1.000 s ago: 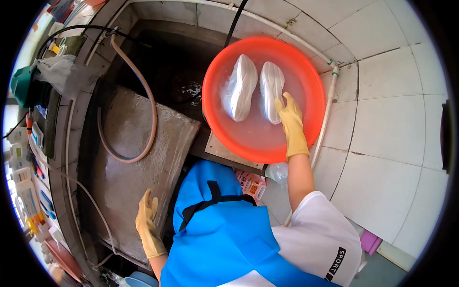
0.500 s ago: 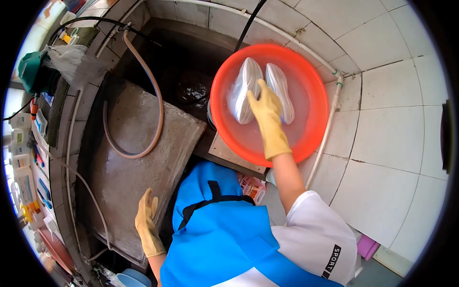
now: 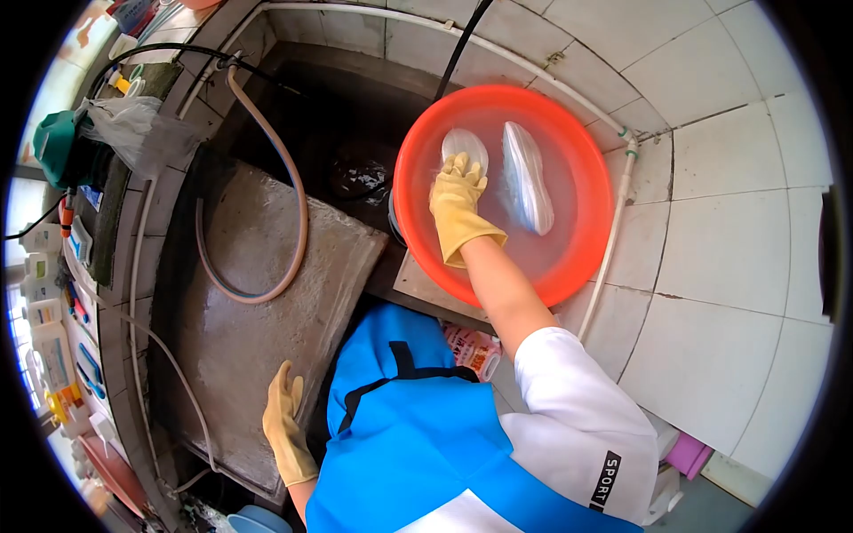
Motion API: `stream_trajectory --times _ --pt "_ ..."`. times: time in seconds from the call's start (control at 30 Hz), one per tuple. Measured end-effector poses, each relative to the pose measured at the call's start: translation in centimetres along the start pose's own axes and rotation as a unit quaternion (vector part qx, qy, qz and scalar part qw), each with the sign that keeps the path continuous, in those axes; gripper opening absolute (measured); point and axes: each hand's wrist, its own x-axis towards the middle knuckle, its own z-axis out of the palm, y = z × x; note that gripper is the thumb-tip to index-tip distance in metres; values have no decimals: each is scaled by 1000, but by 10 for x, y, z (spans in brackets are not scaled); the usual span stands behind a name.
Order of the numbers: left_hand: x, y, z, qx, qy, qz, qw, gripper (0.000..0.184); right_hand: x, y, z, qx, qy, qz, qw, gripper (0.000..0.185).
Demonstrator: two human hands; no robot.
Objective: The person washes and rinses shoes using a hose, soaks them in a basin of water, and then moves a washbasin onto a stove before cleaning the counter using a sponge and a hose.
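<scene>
A red basin [image 3: 590, 233] of cloudy water holds two pale shoes. My right hand [image 3: 459, 197], in a yellow rubber glove, has its fingers curled on the left shoe [image 3: 464, 145]. The hand covers much of that shoe; its rounded end shows above the fingers. Beside it in the water, the right shoe [image 3: 528, 178] lies untouched, its long side and sole edge showing. My left hand [image 3: 285, 417], gloved in yellow too, is held over the edge of the concrete slab [image 3: 240, 355] with its fingers extended and nothing in them.
A tan hose [image 3: 300, 195] loops over the slab. Behind is a dark sink basin [image 3: 324, 107]. White pipes [image 3: 613, 233] run along the tiled wall. Bottles [image 3: 55, 355] line the left ledge, and a pink-labelled container [image 3: 474, 348] stands below the red basin.
My right hand has moved left from between the shoes and closed on the left shoe, which sits lower in the water. The right shoe has shifted slightly. My left hand stays open by the slab.
</scene>
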Motion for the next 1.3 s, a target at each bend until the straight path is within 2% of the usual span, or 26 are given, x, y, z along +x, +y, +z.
stream_trajectory --times 0.07,0.2,0.3,0.37,0.5,0.57,0.6,0.63,0.7,0.73,0.8,0.87,0.97,1.03,1.1,1.17,1.23,1.3 --pt "1 -4 -1 -99 -8 -21 995 49 15 10 31 -57 53 -7 997 72" --pt "-9 16 -9 -89 -12 -54 995 47 -6 2 -14 -47 11 10 999 71" --pt "-9 20 -11 -107 -9 -36 994 44 -3 -1 -19 -35 36 6 999 67" --pt "-22 43 -16 -200 7 -93 975 43 -6 0 -17 -33 106 -5 994 67" --pt "1 9 -12 -138 -12 -55 989 44 -17 10 -58 44 122 -36 991 67" --pt "2 6 -13 -38 -1 9 999 47 -7 33 -58 173 154 -82 969 66" --pt "5 5 -14 -38 -2 8 999 47 -15 38 -73 174 179 -68 966 62" --pt "9 4 -17 -32 -5 30 999 49 -16 50 -78 172 178 -68 966 62" --pt "11 7 -18 -26 -8 52 998 51 -18 74 -85 160 244 -72 954 64" --pt "11 9 -18 -7 -2 62 998 52 -19 83 -82 87 242 -48 965 68" --pt "9 21 -20 13 4 72 997 53 -22 94 -71 69 220 -26 973 71" --pt "4 40 -24 45 -36 3 998 47 -23 100 -66 53 199 -6 979 73" --pt "0 33 -19 -10 -20 -6 1000 48 -20 110 -65 -11 176 27 984 79" --pt "-1 28 -17 -23 -10 -6 1000 49 -6 133 -71 6 100 -4 995 82" --pt "1 11 -9 -41 -1 -7 999 50 14 153 -65 19 98 -28 995 85" --pt "11 -19 -2 -117 -2 -29 993 50 22 162 -71 64 27 -28 997 87" --pt "-10 12 -8 -88 2 -41 995 49 34 179 -64 104 7 -34 994 90" --pt "-33 45 -15 -60 5 -53 997 48 38 197 -62 239 -22 -28 970 97"
